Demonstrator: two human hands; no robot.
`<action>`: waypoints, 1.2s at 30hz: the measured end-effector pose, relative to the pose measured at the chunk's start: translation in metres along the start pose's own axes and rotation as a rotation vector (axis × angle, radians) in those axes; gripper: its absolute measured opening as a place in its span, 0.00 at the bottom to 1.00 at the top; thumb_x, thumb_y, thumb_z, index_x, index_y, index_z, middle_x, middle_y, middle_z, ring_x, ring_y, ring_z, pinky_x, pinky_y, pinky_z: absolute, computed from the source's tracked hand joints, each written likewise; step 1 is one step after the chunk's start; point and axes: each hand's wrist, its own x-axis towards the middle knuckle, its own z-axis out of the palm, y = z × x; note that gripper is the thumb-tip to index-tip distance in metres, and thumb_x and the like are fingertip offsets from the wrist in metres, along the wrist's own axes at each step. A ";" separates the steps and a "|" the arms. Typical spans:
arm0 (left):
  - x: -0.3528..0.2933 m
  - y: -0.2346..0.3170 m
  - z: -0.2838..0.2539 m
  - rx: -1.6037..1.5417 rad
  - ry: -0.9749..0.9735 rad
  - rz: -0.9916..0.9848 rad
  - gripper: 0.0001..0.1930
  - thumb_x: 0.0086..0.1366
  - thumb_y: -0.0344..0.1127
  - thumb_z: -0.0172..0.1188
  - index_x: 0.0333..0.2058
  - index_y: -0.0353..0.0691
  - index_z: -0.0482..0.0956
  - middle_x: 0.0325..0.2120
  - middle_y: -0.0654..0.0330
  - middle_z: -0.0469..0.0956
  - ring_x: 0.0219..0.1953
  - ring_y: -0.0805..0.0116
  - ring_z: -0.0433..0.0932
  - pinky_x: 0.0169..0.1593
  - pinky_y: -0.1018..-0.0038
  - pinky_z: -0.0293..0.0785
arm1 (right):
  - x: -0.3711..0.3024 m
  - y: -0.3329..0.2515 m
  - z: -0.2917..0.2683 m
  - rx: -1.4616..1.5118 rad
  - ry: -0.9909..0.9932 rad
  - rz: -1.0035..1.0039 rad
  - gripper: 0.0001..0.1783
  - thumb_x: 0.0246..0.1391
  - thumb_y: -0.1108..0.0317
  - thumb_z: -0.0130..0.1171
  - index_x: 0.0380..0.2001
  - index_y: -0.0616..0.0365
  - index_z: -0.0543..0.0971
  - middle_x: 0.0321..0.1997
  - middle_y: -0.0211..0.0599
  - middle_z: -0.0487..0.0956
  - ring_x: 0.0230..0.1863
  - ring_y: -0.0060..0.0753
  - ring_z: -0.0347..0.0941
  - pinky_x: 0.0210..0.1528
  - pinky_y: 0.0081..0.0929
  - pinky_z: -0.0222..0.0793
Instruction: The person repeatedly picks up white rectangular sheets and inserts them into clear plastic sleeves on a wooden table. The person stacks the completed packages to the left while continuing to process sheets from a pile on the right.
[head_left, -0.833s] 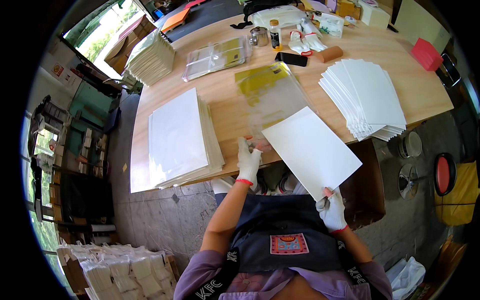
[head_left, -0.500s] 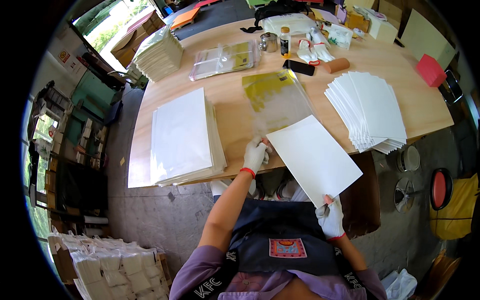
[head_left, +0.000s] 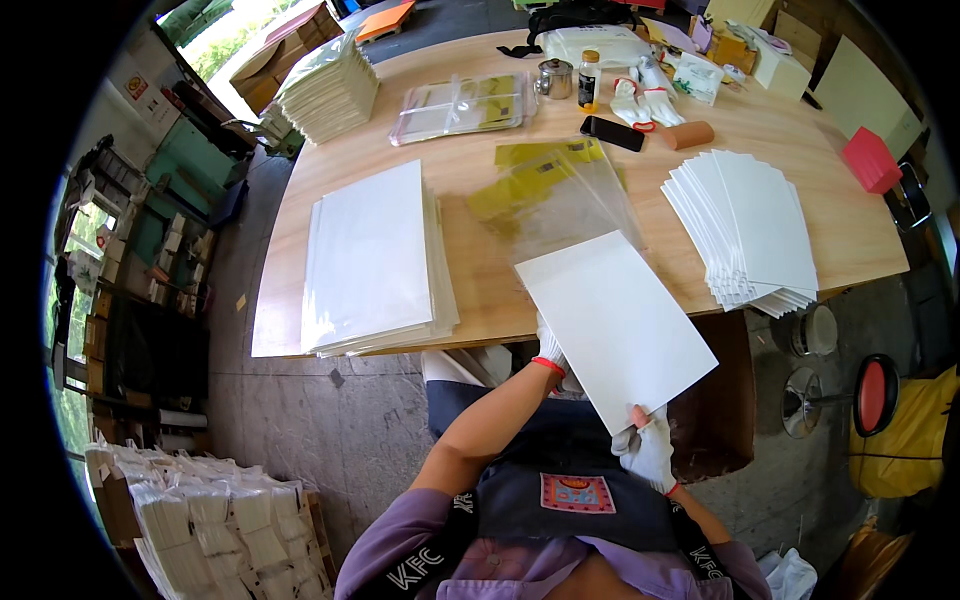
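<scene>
A white sheet [head_left: 618, 325], stiff like card, is tilted over the table's near edge. My right hand [head_left: 648, 450], in a white glove, grips its lower corner with the thumb on top. Behind the sheet's left edge is my gloved left hand [head_left: 549, 345], its fingers hidden. Clear plastic bags [head_left: 565, 205] with yellow-green printing lie just beyond, the upper one skewed from the one below. The sheet's far edge overlaps the bags' near end; whether it is inside one I cannot tell. To the left is a stack of bagged white sheets [head_left: 365, 265]; to the right, fanned white sheets [head_left: 745, 225].
Farther back on the table [head_left: 280, 300] are a bundle of packed bags [head_left: 462, 108], a metal pot [head_left: 554, 79], a bottle [head_left: 589, 82], a phone [head_left: 612, 133], spare gloves [head_left: 645, 105] and a brown cylinder [head_left: 682, 135]. A tall stack [head_left: 328, 92] stands far left.
My left hand has moved right and gone behind the white sheet. The upper plastic bag has shifted left and turned against the one below. The right hand keeps its grip on the sheet.
</scene>
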 end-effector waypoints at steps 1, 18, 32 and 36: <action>-0.013 0.007 0.017 -0.117 0.038 -0.158 0.21 0.67 0.46 0.40 0.47 0.35 0.69 0.42 0.54 0.74 0.42 0.59 0.74 0.43 0.64 0.73 | 0.000 0.001 -0.003 -0.019 0.001 0.000 0.13 0.57 0.64 0.53 0.43 0.54 0.65 0.25 0.33 0.74 0.16 0.24 0.70 0.15 0.22 0.60; -0.116 0.036 0.030 0.504 0.346 -0.290 0.09 0.62 0.28 0.49 0.40 0.35 0.74 0.32 0.60 0.77 0.34 0.67 0.78 0.36 0.73 0.77 | 0.140 0.032 0.039 -0.085 -0.160 0.136 0.14 0.58 0.65 0.52 0.42 0.61 0.66 0.34 0.40 0.75 0.31 0.37 0.76 0.33 0.34 0.77; -0.130 0.145 -0.021 0.635 0.180 -0.099 0.12 0.63 0.38 0.53 0.38 0.34 0.73 0.30 0.61 0.76 0.30 0.74 0.74 0.34 0.77 0.73 | 0.142 0.044 0.076 -1.737 -0.506 -0.752 0.09 0.53 0.57 0.50 0.32 0.47 0.75 0.29 0.38 0.80 0.28 0.43 0.76 0.28 0.41 0.69; -0.131 0.153 -0.024 0.707 0.186 -0.149 0.12 0.61 0.39 0.53 0.34 0.34 0.75 0.26 0.65 0.73 0.28 0.78 0.69 0.33 0.82 0.66 | 0.151 0.037 0.079 -1.920 -0.449 -0.662 0.09 0.53 0.59 0.49 0.33 0.47 0.74 0.30 0.37 0.80 0.30 0.41 0.77 0.29 0.41 0.69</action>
